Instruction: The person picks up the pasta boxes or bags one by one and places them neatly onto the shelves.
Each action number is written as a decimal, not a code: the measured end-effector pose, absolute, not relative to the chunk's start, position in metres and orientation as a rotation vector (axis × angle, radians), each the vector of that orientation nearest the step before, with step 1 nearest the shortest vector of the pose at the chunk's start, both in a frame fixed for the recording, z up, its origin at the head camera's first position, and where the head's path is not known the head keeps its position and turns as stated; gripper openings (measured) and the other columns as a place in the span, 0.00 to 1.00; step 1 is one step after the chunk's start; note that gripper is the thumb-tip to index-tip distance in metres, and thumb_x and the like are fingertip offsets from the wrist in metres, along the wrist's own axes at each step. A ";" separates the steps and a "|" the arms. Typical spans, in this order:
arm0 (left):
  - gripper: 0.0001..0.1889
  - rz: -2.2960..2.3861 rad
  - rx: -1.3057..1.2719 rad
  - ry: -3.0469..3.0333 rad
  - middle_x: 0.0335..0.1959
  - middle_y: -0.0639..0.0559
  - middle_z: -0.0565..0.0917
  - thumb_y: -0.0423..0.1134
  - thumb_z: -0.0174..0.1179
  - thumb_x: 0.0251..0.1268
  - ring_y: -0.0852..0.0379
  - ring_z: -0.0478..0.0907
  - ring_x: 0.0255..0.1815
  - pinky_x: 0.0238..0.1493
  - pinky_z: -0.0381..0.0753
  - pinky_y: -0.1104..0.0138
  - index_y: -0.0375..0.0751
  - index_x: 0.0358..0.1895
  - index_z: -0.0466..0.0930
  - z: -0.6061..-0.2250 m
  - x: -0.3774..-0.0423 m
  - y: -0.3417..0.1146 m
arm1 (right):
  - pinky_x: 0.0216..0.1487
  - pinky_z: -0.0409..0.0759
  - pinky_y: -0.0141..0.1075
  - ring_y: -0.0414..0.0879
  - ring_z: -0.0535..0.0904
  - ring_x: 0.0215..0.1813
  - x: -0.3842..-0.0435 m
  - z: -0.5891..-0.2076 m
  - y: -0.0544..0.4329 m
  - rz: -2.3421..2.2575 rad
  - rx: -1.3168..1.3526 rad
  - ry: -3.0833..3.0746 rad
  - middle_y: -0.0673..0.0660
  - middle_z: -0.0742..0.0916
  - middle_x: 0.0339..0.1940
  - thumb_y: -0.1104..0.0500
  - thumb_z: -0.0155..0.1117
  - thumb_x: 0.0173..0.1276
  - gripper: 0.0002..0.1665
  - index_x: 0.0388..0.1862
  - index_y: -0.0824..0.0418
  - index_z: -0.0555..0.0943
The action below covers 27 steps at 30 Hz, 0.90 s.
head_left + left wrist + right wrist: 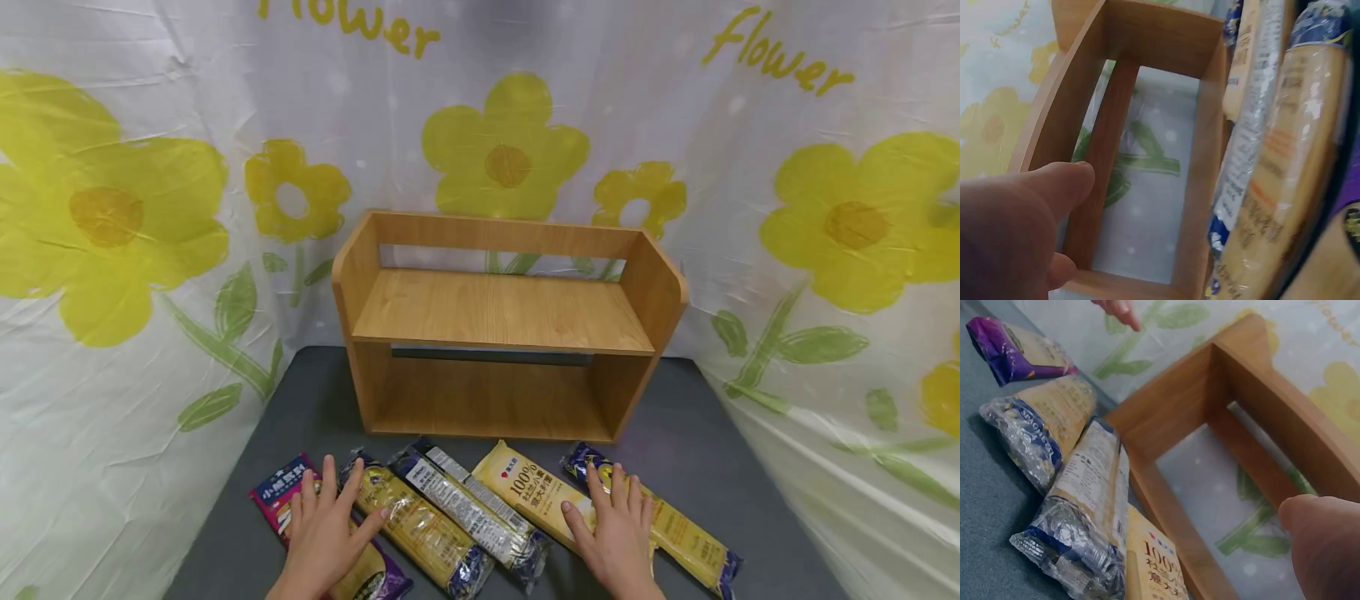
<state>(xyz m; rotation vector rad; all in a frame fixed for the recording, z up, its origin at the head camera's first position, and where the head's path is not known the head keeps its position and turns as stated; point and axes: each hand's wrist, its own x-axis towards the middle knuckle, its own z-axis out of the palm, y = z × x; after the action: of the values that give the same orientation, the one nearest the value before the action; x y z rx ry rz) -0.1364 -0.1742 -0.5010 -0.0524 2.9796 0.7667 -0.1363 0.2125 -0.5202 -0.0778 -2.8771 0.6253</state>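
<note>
My left hand [322,533], fingers spread, is over a pink and purple packet [279,493] at the left of the row. Right of it lies a clear pack of yellow noodles with blue ends [420,529]. Beside that is a noodle pack with a white printed label [468,504]. My right hand [617,533] has its fingers extended above a yellow packet marked 100% [525,483] and a blue-ended yellow noodle pack [690,537]. Neither hand grips anything; whether the fingertips touch the packs I cannot tell.
Behind the packs, a two-level wooden shelf [502,308] stands on a dark grey table [315,400]. White curtains with yellow flowers [506,158] enclose the back and both sides.
</note>
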 end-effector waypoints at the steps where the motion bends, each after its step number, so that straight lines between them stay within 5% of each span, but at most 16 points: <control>1: 0.47 0.773 -0.051 2.981 0.80 0.21 0.43 0.64 0.59 0.68 0.14 0.36 0.77 0.70 0.42 0.25 0.41 0.81 0.55 -0.499 -0.140 -0.175 | 0.71 0.48 0.75 0.81 0.50 0.78 -0.136 -0.520 0.213 0.623 -0.079 -2.878 0.77 0.61 0.79 0.38 0.61 0.72 0.43 0.77 0.60 0.68; 10: 0.49 1.217 -0.112 2.891 0.81 0.22 0.32 0.57 0.54 0.76 0.17 0.33 0.79 0.73 0.41 0.28 0.38 0.83 0.33 -0.475 -0.215 -0.198 | 0.70 0.49 0.76 0.80 0.52 0.78 -0.134 -0.522 0.217 0.646 -0.105 -2.874 0.77 0.61 0.80 0.39 0.60 0.73 0.42 0.77 0.60 0.68; 14: 0.49 1.488 -0.246 2.806 0.84 0.31 0.39 0.56 0.54 0.76 0.25 0.45 0.81 0.76 0.54 0.35 0.45 0.84 0.30 -0.466 -0.261 -0.207 | 0.70 0.51 0.76 0.81 0.55 0.77 -0.129 -0.524 0.219 0.636 -0.105 -2.871 0.77 0.63 0.79 0.39 0.60 0.73 0.41 0.76 0.60 0.69; 21: 0.41 1.716 -0.289 2.911 0.78 0.30 0.63 0.45 0.57 0.72 0.30 0.67 0.73 0.70 0.69 0.41 0.40 0.83 0.48 -0.458 -0.310 -0.209 | 0.68 0.55 0.75 0.80 0.60 0.75 -0.122 -0.530 0.219 0.628 -0.099 -2.828 0.78 0.67 0.76 0.40 0.62 0.72 0.39 0.75 0.60 0.72; 27: 0.23 1.758 -0.277 3.012 0.62 0.25 0.79 0.38 0.52 0.73 0.29 0.78 0.61 0.60 0.76 0.41 0.29 0.66 0.73 -0.463 -0.326 -0.199 | 0.69 0.54 0.75 0.78 0.61 0.75 -0.118 -0.529 0.225 0.614 -0.129 -2.841 0.76 0.69 0.75 0.38 0.61 0.72 0.39 0.75 0.59 0.72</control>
<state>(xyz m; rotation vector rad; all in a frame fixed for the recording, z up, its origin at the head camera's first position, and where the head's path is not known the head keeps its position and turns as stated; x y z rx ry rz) -0.3260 -0.1987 -0.4627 -0.2765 3.0118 1.7578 -0.1176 0.2247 -0.5289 -0.1287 -2.8410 0.6137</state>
